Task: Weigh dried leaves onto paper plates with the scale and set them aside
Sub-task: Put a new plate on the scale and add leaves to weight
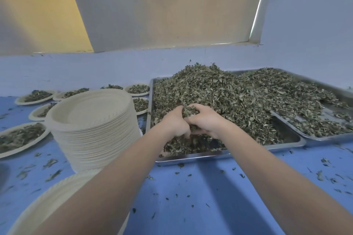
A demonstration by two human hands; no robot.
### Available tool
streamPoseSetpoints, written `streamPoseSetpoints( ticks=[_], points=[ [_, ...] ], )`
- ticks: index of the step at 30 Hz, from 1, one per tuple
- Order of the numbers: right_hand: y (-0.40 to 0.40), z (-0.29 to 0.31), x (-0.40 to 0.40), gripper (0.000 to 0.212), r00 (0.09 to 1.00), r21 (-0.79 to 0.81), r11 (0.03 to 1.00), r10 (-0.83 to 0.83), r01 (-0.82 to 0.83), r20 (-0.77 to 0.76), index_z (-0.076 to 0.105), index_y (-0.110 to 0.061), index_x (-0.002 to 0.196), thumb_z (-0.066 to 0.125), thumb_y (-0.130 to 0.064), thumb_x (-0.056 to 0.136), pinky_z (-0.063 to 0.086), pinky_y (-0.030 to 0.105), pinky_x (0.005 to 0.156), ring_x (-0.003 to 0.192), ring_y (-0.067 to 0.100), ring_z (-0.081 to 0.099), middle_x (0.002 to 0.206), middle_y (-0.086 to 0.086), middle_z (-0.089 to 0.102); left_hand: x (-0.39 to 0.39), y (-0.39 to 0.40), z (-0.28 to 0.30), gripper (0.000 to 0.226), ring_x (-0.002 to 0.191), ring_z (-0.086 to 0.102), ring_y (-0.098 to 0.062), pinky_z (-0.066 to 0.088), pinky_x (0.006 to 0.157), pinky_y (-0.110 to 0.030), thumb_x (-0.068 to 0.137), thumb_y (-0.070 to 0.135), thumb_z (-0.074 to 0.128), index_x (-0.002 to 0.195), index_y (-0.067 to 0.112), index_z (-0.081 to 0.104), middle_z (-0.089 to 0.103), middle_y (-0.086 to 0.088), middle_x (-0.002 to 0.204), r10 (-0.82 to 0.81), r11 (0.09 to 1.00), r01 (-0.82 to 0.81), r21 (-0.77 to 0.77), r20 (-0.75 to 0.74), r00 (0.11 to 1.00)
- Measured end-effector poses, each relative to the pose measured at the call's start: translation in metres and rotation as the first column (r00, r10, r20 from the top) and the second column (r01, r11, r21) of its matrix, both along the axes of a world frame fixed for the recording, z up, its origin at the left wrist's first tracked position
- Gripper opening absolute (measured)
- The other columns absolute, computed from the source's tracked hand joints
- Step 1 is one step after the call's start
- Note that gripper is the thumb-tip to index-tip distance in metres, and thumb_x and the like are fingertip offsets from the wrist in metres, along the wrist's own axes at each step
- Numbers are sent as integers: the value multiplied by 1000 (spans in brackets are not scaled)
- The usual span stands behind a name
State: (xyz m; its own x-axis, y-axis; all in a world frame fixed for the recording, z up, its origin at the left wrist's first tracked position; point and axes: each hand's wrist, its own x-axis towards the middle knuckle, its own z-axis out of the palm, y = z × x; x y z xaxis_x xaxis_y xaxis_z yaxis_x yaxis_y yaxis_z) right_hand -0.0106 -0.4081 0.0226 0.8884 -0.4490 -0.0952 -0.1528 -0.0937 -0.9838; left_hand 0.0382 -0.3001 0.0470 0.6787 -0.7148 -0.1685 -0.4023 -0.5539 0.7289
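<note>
On the near tray [225,155], both hands dig into the leaf pile [210,89]. Left hand [176,123] and right hand [205,118] sit side by side, touching, fingers curled round one clump of leaves [189,111] between them. Clump shows in the gap between thumbs and fingertips, at the front slope of the pile; rest of it hidden under the palms. Both grips closed on leaves, not tight fists. Pile heaps high in the tray's middle and left, thinner toward the near right corner where bare metal shows.

Second tray [324,137] just right of the first, overlapping its far right edge, also spread with leaves.

Plate stack [91,129], tall, stands just left of the near tray, top plate empty. Another empty plate [57,202] lies at the bottom left, partly under the left forearm.

Filled plates [23,137] sit left and behind the stack, several in rows, each with a small leaf portion; one more pair [138,88] near the tray's far left corner.

Blue table [210,196] carries scattered leaf bits all over. Blue wall behind, pale panel above it. Scale not visible.
</note>
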Motion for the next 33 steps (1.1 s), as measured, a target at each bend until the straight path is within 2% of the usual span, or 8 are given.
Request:
streamPoseSetpoints(
  ticks=[5, 10, 14, 16, 20, 23, 27, 33],
  points=[
    [9, 22, -1, 25, 999, -39, 999, 1, 1, 47, 59, -16, 99, 67, -1, 81, 59, 33, 64, 91, 25, 66, 105, 11, 64, -8, 10, 15, 89, 98, 52, -23, 49, 81, -34, 73, -17, 56, 148, 16, 23, 50, -7, 111, 29, 990, -27, -141, 15, 999],
    [42, 68, -15, 21, 991, -125, 989, 86, -73, 98, 57, -20, 88, 65, -1, 83, 60, 35, 70, 87, 22, 68, 99, 9, 66, -19, 43, 61, 68, 83, 54, -21, 48, 67, -32, 77, -9, 61, 137, 9, 34, 54, -7, 102, 23, 996, -12, -88, 121, 992],
    [98, 93, -32, 24, 972, -169, 971, 194, -171, 132, 56, -19, 93, 68, -2, 81, 60, 41, 72, 84, 26, 70, 100, 14, 67, -31, 104, 81, 51, 100, 59, -31, 50, 84, -41, 76, 4, 68, 122, 3, 45, 59, -15, 112, 70, 996, -55, -67, 251, 966],
    [131, 96, -37, 27, 957, -222, 947, 265, -234, 122, 57, -15, 100, 68, -2, 80, 59, 43, 74, 82, 27, 69, 99, 14, 68, -37, 143, 80, 47, 91, 55, -29, 44, 75, -35, 72, 7, 71, 114, 1, 49, 57, -16, 103, 90, 994, -73, -85, 227, 970],
    [192, 88, -46, 24, 913, -336, 869, 404, -364, 58, 58, -10, 98, 66, 0, 78, 60, 36, 66, 68, 20, 65, 81, 6, 66, -53, 218, 68, 69, 96, 58, -31, 49, 84, -41, 48, 18, 71, 112, 5, 48, 60, -16, 103, 125, 989, -113, -96, 127, 984],
    [219, 71, -49, 36, 892, -489, 759, 442, -430, -98, 60, -15, 106, 71, -3, 74, 59, 31, 63, 68, 17, 66, 90, 4, 66, -56, 255, 48, 62, 99, 62, -19, 50, 88, -32, 53, 6, 77, 110, 16, 55, 66, -2, 100, 79, 991, -75, -111, 29, 996],
    [218, 53, -55, 92, 805, -697, 406, 357, -591, -475, 28, -41, 145, 79, -49, 68, 39, 24, 88, 117, 6, 46, 136, -14, 44, -50, 286, 28, 87, 122, 45, -7, 45, 90, -29, 69, 8, 80, 140, 32, 36, 44, 13, 136, 82, 997, -82, -16, 19, 996],
    [202, 50, -54, 67, 907, -725, 558, 347, -404, -238, 46, -50, 130, 69, -62, 68, 39, 23, 87, 105, 1, 55, 123, -12, 58, -40, 297, 15, 52, 113, 52, -4, 46, 77, -21, 77, 11, 74, 118, 36, 56, 51, 15, 127, 140, 969, -125, -212, 60, 988]
  ],
)
